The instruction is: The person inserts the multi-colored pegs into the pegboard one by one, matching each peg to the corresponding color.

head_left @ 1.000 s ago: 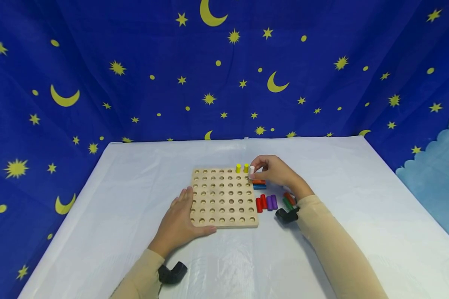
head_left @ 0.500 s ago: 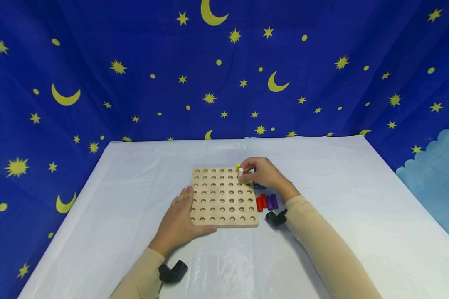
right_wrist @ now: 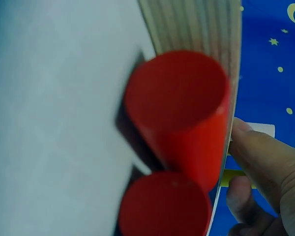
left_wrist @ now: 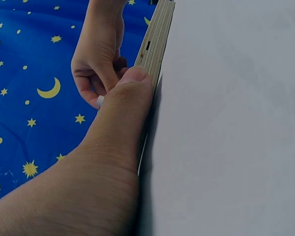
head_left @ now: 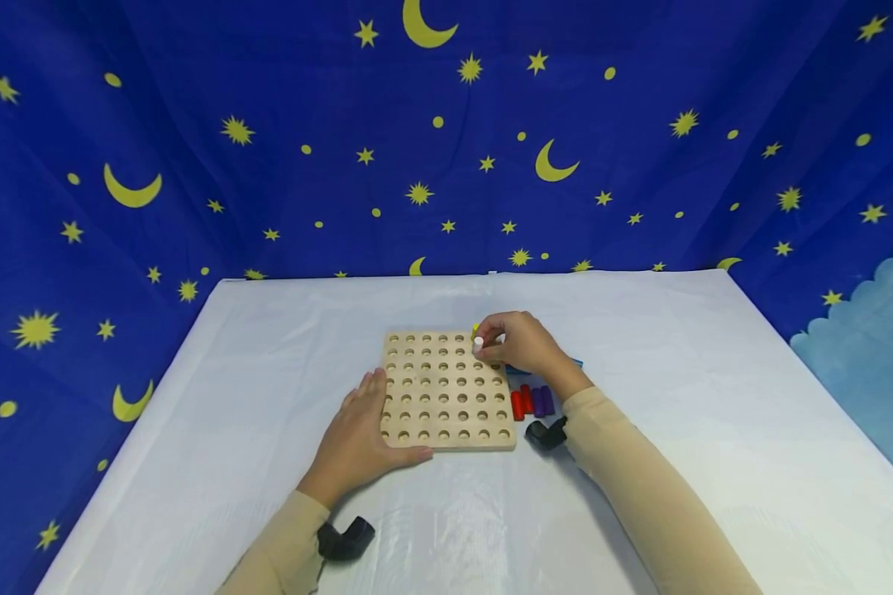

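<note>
A square wooden pegboard (head_left: pixel 424 399) with rows of round holes lies flat on the table. My left hand (head_left: pixel 353 438) rests against its left side, fingers straight, with the thumb along the front edge. Between thumb and fingertips my right hand (head_left: pixel 524 343) pinches a white peg (head_left: pixel 478 345), held upright at the second row from the back; whether it sits in a hole is hidden. Just behind it shows part of a yellow peg (head_left: pixel 475 328). In the right wrist view, the white peg (right_wrist: pixel 263 130) sticks out past the thumb.
Right of the board lie red pegs (head_left: pixel 518 406) and purple pegs (head_left: pixel 538 402). Blue pegs (head_left: pixel 519 371) lie partly under the right wrist. Black wrist mounts (head_left: pixel 346 539) hang at both sleeves. A blue star-patterned cloth (head_left: pixel 305 99) stands behind the white table (head_left: pixel 290 330).
My right hand has carried the white peg left and slightly toward me, from the back right corner to the second row, then lowered it slightly. My left hand stays in place.
</note>
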Motion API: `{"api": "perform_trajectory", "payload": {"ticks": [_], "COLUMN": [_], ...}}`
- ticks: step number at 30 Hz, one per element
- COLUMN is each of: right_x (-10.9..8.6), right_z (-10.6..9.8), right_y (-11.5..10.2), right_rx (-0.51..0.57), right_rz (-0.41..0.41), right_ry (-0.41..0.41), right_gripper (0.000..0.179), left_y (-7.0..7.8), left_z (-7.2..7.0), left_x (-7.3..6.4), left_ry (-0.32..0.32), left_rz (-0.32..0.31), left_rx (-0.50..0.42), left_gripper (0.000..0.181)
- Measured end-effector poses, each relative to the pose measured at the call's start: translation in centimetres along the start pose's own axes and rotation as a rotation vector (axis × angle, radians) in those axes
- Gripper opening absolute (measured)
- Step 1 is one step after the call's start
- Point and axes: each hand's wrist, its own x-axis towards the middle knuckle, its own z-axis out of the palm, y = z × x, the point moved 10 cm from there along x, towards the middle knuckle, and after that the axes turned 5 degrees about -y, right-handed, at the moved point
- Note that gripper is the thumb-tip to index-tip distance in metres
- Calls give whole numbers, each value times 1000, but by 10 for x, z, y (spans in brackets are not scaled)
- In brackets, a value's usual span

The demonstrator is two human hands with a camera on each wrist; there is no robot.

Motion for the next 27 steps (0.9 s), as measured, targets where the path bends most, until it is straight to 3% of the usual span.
{"api": "perform_trajectory", "payload": {"ticks": [9, 17, 27], "right_x": [-2, -14, -48], "right_z": [-3, -17, -55], "right_y": [-4, 2, 43], "right_rx": [-98, -41, -107], "right_rz": [-24, -42, 49], "right_ry": [6, -12, -56], "right_gripper": [20, 20, 24], "left_y": [0, 0, 2], "left_z": [0, 1, -1], "left_x": [0, -1, -1], "left_ry": [-6, 1, 0], "left_rz": [-5, 1, 5], "left_rx": [-2, -3, 2], "left_gripper": [146, 146, 147]}}
